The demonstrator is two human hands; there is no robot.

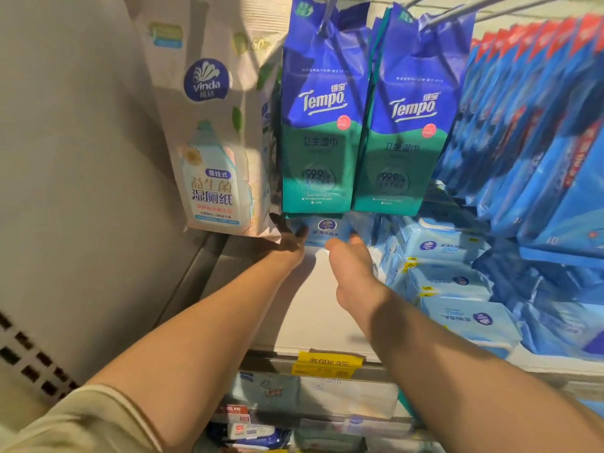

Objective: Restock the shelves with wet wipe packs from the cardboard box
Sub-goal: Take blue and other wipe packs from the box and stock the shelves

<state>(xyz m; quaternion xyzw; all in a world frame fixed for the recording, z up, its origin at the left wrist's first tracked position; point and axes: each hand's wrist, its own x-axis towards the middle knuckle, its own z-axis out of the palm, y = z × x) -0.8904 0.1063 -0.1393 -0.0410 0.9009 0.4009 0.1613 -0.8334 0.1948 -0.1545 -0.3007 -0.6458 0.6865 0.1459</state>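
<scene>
A light blue wet wipe pack (327, 229) sits deep on the white shelf (313, 318), under the hanging Tempo bags. Both my arms reach in to it. My left hand (291, 240) touches the pack's left end, mostly in shadow under a hanging white bag. My right hand (351, 266) is at the pack's right end, thumb up against its front. How the fingers of either hand lie is hidden. The cardboard box is out of view.
Two blue-green Tempo bags (322, 132) and a white Vinda bag (212, 142) hang from hooks above. Rows of light blue wipe packs (451, 282) fill the shelf's right side. Blue packs (539, 142) hang at far right. A yellow price tag (327, 364) marks the shelf edge.
</scene>
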